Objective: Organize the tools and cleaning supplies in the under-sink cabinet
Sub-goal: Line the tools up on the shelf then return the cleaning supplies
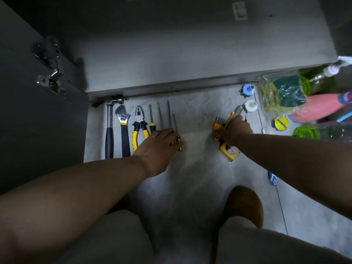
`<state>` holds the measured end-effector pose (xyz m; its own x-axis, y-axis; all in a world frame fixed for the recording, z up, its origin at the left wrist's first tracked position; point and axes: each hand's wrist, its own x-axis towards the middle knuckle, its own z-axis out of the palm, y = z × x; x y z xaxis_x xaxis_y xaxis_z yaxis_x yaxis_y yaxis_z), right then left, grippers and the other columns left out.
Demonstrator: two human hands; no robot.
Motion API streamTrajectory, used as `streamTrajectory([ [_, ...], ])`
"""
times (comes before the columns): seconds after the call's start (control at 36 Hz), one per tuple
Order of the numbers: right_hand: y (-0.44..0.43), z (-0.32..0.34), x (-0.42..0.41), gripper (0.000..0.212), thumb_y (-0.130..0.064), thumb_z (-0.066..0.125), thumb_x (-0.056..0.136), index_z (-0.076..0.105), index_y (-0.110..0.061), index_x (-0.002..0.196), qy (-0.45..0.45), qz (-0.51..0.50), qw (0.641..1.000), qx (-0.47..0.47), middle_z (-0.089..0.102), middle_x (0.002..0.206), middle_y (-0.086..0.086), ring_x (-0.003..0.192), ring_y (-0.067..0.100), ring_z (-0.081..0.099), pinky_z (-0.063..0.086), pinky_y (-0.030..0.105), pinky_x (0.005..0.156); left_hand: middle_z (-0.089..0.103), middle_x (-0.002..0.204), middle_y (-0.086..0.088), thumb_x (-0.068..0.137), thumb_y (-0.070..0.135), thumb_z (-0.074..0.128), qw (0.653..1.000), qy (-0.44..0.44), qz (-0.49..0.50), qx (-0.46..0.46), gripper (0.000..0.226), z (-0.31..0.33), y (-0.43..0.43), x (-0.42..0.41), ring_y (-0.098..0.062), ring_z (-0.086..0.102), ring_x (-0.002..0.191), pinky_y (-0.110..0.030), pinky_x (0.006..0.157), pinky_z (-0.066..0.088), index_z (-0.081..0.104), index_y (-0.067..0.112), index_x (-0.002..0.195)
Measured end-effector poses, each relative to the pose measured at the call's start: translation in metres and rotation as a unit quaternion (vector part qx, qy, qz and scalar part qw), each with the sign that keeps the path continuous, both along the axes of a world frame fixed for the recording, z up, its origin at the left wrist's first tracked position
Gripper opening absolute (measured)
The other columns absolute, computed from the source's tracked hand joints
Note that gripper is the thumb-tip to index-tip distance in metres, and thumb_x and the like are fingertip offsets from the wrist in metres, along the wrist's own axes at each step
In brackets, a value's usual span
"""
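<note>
We rest our left hand (158, 143) flat on stiff, roll-prone screwdrivers (178, 142), right hand (234, 130) gripping the seemingly light yellow tool (226, 149) mid-body.

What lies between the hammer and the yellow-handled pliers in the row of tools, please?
The adjustable wrench lies between the hammer and the yellow-handled pliers, parallel to both and touching neither, as the head view shows.

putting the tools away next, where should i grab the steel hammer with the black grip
Probably by the black grip of the steel hammer, from above at its near end. It lies flat, head pointing away from you; the black-handled adjustable wrench lies close on its right, leaving fingers little room from that side.
</note>
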<state>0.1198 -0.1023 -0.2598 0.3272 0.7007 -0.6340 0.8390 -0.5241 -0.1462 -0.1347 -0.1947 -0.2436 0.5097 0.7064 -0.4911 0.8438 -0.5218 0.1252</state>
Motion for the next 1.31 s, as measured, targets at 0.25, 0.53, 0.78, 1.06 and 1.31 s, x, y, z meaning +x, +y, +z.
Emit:
streamTrajectory([
  [0.25,-0.012,0.005,-0.020,0.055,-0.036,0.078,0.079,0.034,-0.019,0.106,0.046,0.077,0.995,0.046,0.059,0.096,0.009,0.078,0.027,0.060,0.053,0.039,0.065,0.016,0.166,-0.008,0.095,0.036,0.057,1.000,0.022,-0.002,0.011,0.076,-0.002,-0.003,0.011,-0.031,0.006,0.155,-0.043,0.125,0.010,0.020,0.021,0.160],
  [0.53,-0.039,0.007,-0.066,0.056,-0.033,0.077,0.080,0.039,-0.011,0.114,0.097,0.207,0.974,0.016,0.059,0.111,0.016,0.102,0.035,0.062,0.047,0.039,0.070,0.042,0.148,-0.008,0.088,0.021,0.063,0.999,0.025,0.000,0.041,0.072,-0.002,0.003,0.017,-0.032,0.032,0.140,-0.043,0.116,0.028,0.033,0.016,0.153],
  [0.78,-0.034,0.009,-0.078,0.071,-0.036,0.080,0.078,0.037,-0.006,0.127,0.093,0.169,0.981,0.018,0.056,0.125,0.019,0.114,0.038,0.059,0.051,0.044,0.088,0.059,0.122,-0.002,0.093,0.023,0.055,0.995,0.012,0.055,0.081,0.037,-0.010,0.008,0.031,-0.030,0.042,0.124,-0.040,0.100,0.034,0.059,0.020,0.129],
  [1.06,-0.034,0.009,-0.079,0.070,-0.032,0.079,0.081,0.035,-0.006,0.129,0.094,0.182,0.978,0.030,0.054,0.126,0.020,0.114,0.039,0.059,0.052,0.048,0.092,0.060,0.123,0.001,0.094,0.025,0.053,0.993,-0.009,0.073,0.088,0.038,-0.012,0.008,0.030,-0.029,0.043,0.124,-0.040,0.101,0.034,0.060,0.023,0.132],
  [1.31,-0.034,0.006,-0.077,0.066,-0.035,0.074,0.084,0.035,-0.006,0.129,0.079,0.204,0.974,0.057,0.048,0.129,0.019,0.111,0.040,0.058,0.046,0.039,0.075,0.060,0.121,-0.001,0.092,0.032,0.057,0.988,-0.049,0.098,0.111,0.045,-0.012,0.011,0.025,-0.028,0.049,0.119,-0.040,0.097,0.036,0.055,0.023,0.135],
])
